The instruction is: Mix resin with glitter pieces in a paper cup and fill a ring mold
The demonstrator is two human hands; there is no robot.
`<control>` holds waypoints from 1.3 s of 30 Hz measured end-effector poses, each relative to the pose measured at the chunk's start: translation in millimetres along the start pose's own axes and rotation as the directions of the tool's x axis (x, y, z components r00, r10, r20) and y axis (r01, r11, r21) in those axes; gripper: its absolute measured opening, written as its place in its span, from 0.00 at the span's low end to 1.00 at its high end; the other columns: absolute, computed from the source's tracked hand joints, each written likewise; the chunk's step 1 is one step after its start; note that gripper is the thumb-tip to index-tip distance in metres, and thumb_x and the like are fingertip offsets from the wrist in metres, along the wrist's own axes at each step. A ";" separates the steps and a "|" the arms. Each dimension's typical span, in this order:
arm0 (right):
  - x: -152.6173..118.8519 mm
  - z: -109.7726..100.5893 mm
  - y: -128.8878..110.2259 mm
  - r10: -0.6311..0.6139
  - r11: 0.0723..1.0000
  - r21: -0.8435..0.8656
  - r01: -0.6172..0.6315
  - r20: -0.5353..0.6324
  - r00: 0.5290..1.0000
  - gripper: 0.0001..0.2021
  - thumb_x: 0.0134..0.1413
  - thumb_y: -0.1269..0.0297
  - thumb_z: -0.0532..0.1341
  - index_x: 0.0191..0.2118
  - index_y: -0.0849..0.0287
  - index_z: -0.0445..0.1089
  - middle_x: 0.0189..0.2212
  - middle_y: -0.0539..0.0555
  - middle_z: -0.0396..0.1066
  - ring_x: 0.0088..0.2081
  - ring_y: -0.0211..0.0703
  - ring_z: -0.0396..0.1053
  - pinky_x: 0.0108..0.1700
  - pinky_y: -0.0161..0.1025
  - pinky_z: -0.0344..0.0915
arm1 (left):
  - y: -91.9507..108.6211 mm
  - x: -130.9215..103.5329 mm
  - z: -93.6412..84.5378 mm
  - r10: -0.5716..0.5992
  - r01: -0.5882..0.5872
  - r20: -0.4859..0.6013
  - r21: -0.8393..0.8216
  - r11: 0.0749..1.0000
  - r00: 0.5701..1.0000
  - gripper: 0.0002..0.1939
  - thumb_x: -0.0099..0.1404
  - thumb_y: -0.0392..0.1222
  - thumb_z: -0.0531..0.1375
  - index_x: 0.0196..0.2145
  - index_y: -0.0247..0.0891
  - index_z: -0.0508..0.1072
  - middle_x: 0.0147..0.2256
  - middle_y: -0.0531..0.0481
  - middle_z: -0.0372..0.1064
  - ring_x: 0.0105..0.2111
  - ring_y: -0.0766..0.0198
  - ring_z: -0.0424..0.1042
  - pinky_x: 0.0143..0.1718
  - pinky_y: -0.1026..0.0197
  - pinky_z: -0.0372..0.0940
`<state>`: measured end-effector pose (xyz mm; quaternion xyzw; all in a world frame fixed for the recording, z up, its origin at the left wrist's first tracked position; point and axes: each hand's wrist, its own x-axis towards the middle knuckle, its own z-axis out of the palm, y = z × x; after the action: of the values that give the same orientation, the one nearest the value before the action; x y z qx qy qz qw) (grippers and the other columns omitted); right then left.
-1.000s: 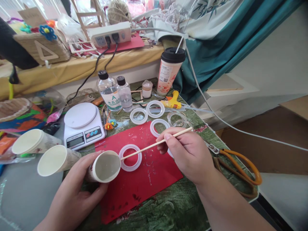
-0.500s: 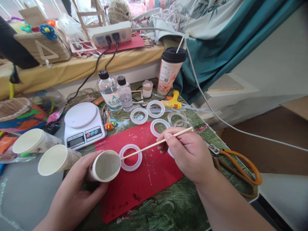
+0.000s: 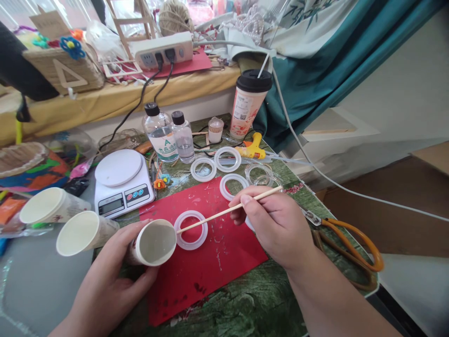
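Note:
My left hand [image 3: 117, 276] is wrapped round a paper cup [image 3: 156, 243], tilted toward the right, with its inside facing me. Between the thumb and fingers of my right hand [image 3: 271, 220] is a thin wooden stick [image 3: 224, 212]. The stick's far tip reaches the cup's rim, passing over a white ring mold [image 3: 191, 230] on a red sheet [image 3: 210, 281]. Another ring mold [image 3: 233, 187] lies near my right fingers, and one more is mostly hidden under that hand. Farther back are two ring molds [image 3: 203, 169] side by side.
Two paper cups [image 3: 77, 234] and a kitchen scale [image 3: 122, 182] stand at left. Behind are two clear bottles [image 3: 161, 135], a drink cup [image 3: 249, 103] and a yellow glue gun [image 3: 254, 146]. Orange-handled scissors [image 3: 354, 243] lie at right. A power strip [image 3: 164, 49] sits on the ledge.
Almost nothing differs; the whole view has shifted very slightly. Both hands, the cup and the stick keep the same positions relative to each other.

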<state>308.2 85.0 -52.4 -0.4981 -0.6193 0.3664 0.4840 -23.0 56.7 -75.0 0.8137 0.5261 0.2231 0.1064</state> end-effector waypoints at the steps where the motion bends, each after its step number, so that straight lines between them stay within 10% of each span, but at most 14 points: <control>1: -0.3 0.1 0.5 -0.003 1.000 0.000 0.003 0.001 1.000 0.16 0.76 0.64 0.57 0.33 0.55 0.75 0.29 0.49 0.78 0.31 0.41 0.79 0.35 0.38 0.71 | 0.1 -0.1 0.0 0.002 -0.002 0.000 0.003 1.000 1.000 0.24 0.71 0.48 0.64 0.63 0.48 0.70 0.54 0.45 0.82 0.51 0.49 0.85 0.51 0.52 0.81; 39: -0.4 0.8 -1.1 -0.004 1.000 -0.010 0.004 -0.007 1.000 0.16 0.75 0.64 0.57 0.33 0.56 0.76 0.30 0.50 0.79 0.31 0.40 0.79 0.36 0.38 0.72 | -0.9 -1.2 0.0 0.005 -0.005 0.007 0.013 1.000 1.000 0.25 0.71 0.48 0.63 0.64 0.48 0.69 0.55 0.43 0.81 0.52 0.48 0.85 0.50 0.51 0.82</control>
<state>307.2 84.3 -51.7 -0.5005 -0.6202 0.3607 0.4845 -24.1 56.0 -75.7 0.8163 0.5253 0.2173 0.1023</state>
